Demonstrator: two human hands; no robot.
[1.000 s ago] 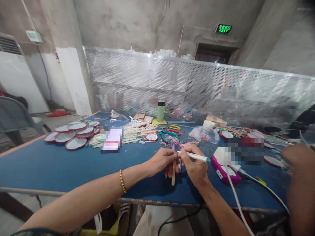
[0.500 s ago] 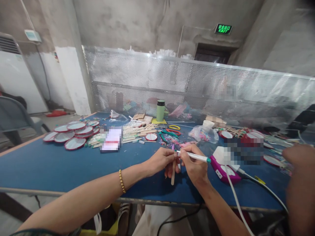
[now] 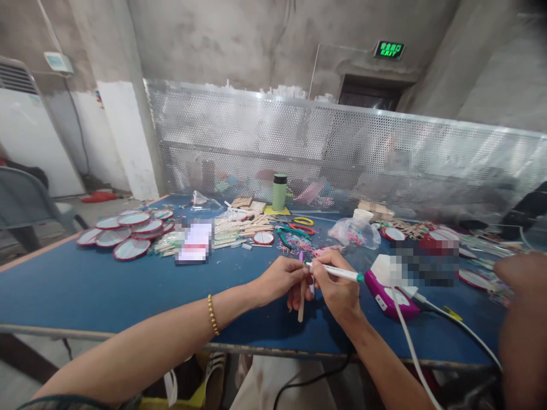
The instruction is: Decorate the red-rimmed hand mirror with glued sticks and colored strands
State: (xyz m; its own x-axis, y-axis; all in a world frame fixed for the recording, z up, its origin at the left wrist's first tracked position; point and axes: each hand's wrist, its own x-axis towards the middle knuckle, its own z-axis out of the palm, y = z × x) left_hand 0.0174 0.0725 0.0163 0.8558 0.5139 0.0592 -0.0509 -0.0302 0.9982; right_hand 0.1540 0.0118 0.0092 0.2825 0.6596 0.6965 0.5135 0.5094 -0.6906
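Observation:
My left hand [image 3: 285, 279] is closed around a flat wooden stick [image 3: 301, 307], whose lower end sticks out below the fingers. In my right hand [image 3: 339, 290] is a white marker [image 3: 339, 272] with a green end, gripped like a pen. Its tip meets the top of the stick, where both hands come together; the exact contact is hidden by fingers. A purple piece [image 3: 301, 257] shows just above the left fingertips, and a whitish piece [image 3: 311, 286] below them; I cannot make out either fully.
White discs with red rims [image 3: 132, 249] pile up at the left, beside a blurred phone [image 3: 194, 242]. Wooden sticks [image 3: 243, 229], pliers [image 3: 302, 229] and a green bottle [image 3: 279, 193] stand farther back. A purple device [image 3: 393, 300] with cables lies right. Another person's arm [image 3: 523, 324] is at far right.
Almost nothing differs. The marker in my right hand has shifted very slightly, and the view has moved a little.

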